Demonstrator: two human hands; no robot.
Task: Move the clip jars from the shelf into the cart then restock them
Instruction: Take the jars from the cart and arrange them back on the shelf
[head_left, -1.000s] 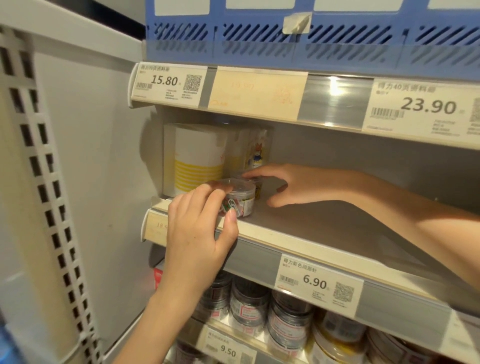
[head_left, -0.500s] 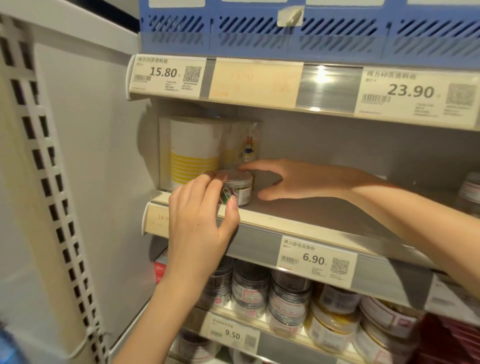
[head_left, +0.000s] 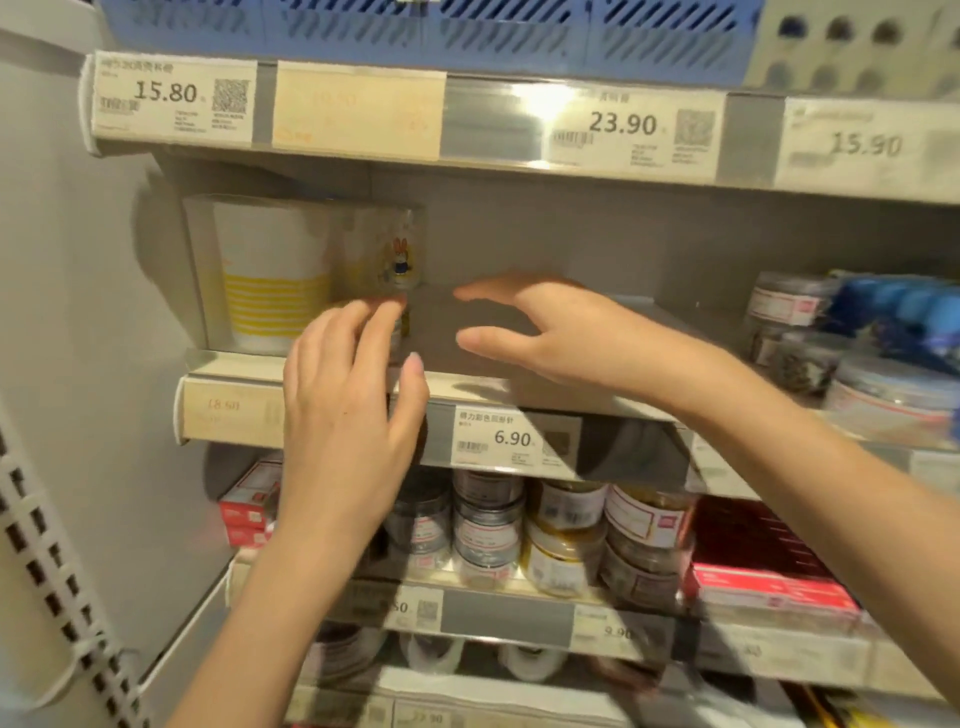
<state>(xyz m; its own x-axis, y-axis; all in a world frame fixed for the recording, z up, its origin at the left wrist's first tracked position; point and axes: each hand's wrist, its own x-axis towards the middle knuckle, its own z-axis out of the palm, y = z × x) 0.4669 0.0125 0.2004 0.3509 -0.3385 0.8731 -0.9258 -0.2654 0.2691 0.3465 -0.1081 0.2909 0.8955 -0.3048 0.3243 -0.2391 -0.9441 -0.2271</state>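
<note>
A small clear clip jar (head_left: 402, 330) stands at the left of the middle shelf (head_left: 519, 400), close to a transparent box. My left hand (head_left: 353, 415) covers most of it. The fingers are spread and the fingertips sit at the jar's top, with no grip around it. My right hand (head_left: 545, 338) hovers over the bare shelf to the right of the jar, fingers apart and holding nothing. More clip jars (head_left: 795, 312) stand at the right end of the same shelf. The frame is blurred by motion.
A white box with yellow stripes (head_left: 270, 275) and a transparent box with a rabbit print (head_left: 384, 249) stand behind the jar. The lower shelf holds stacked jars (head_left: 485, 525) and red boxes (head_left: 763, 566). Blue bins (head_left: 415, 31) sit above. A grey side panel (head_left: 78, 364) closes the left.
The jar now sits further back, against the boxes. My right hand has pulled away from it to the right and spread. My left hand's fingers have loosened over it.
</note>
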